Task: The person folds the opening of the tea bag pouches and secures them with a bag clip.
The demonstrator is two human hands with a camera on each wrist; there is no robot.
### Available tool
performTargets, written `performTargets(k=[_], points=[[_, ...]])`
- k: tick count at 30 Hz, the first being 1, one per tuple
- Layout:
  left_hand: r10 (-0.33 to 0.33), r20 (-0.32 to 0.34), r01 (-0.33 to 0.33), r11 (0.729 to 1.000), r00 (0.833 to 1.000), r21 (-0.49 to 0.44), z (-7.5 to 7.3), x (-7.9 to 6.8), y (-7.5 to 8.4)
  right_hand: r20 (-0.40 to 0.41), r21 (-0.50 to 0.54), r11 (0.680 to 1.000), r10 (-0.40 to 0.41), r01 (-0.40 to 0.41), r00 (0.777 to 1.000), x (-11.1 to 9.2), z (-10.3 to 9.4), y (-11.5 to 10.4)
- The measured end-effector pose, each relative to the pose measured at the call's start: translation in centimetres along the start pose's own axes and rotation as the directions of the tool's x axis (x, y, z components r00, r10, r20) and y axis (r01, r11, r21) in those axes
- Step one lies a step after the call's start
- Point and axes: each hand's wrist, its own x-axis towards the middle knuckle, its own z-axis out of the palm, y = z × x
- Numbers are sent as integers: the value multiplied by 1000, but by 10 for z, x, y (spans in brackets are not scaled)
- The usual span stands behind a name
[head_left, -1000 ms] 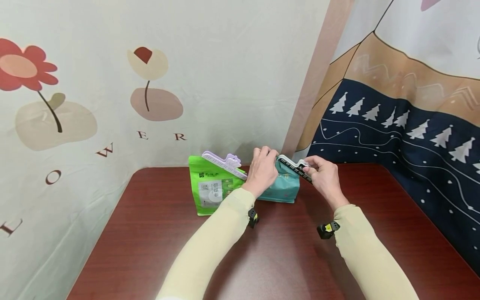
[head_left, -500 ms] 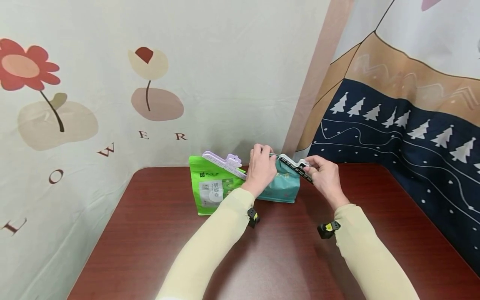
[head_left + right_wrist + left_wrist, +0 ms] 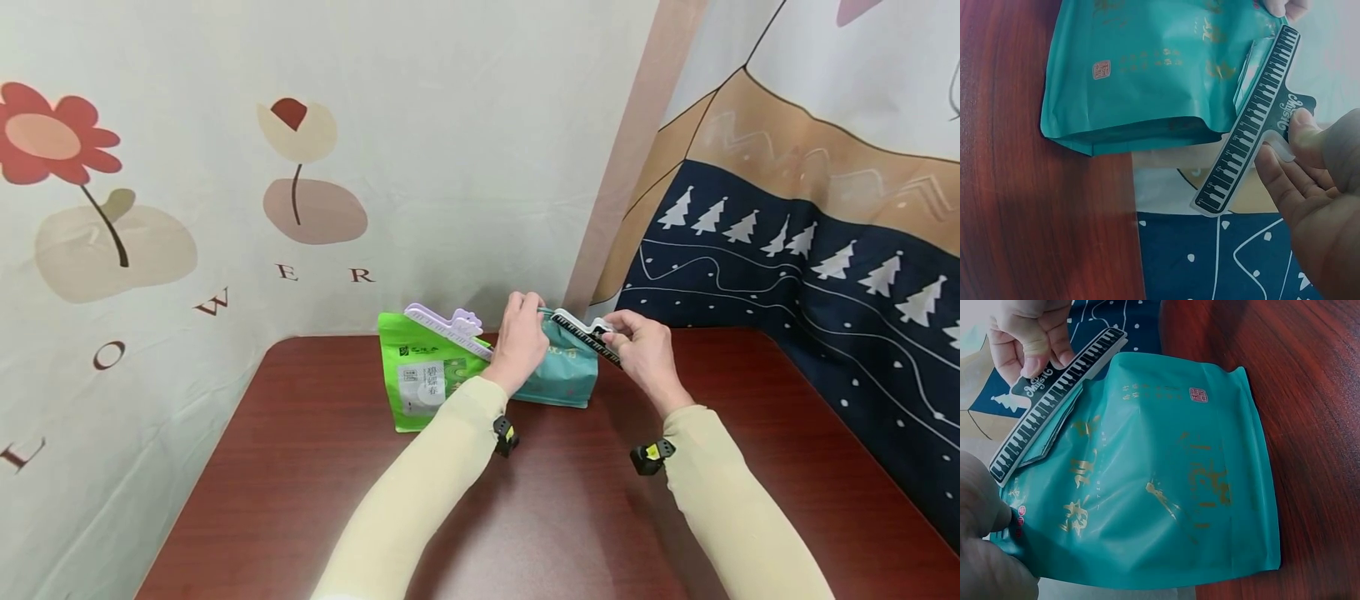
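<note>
A teal tea pouch (image 3: pixel 1166 469) with gold writing stands upright at the back of the table. My left hand (image 3: pixel 517 343) pinches its top left corner, as the left wrist view shows. The right hand (image 3: pixel 643 354) grips the handle of a black-and-white bag clip (image 3: pixel 1250 122) with a piano-key pattern and the word "Music", thumb on one side and fingers on the other. The clip slants along the pouch's folded top edge; one end sits close to my left fingers and the other juts past the pouch. Whether its jaws fully bite the fold is hard to tell.
Left of the teal pouch stands a bright green tea pouch (image 3: pixel 401 367) with a lilac bag clip (image 3: pixel 450 327) slanted over its top corner. My left forearm partly covers it. Behind the dark red wooden table (image 3: pixel 300 467) hang printed cloths (image 3: pixel 465 150).
The clip and my right hand have shifted slightly left along the pouch's top. My left hand has edged a little left, showing more of the pouch's top edge.
</note>
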Motion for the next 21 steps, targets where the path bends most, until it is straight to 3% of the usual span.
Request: performTargets(k=[9, 21], points=[[19, 3, -19, 1000, 1000, 20, 0, 1, 1, 20, 19, 1000, 16, -16, 1000, 0, 7, -6], [15, 18, -15, 1000, 1000, 15, -1, 0, 0, -22, 33, 999, 15, -15, 1000, 1, 12, -6]])
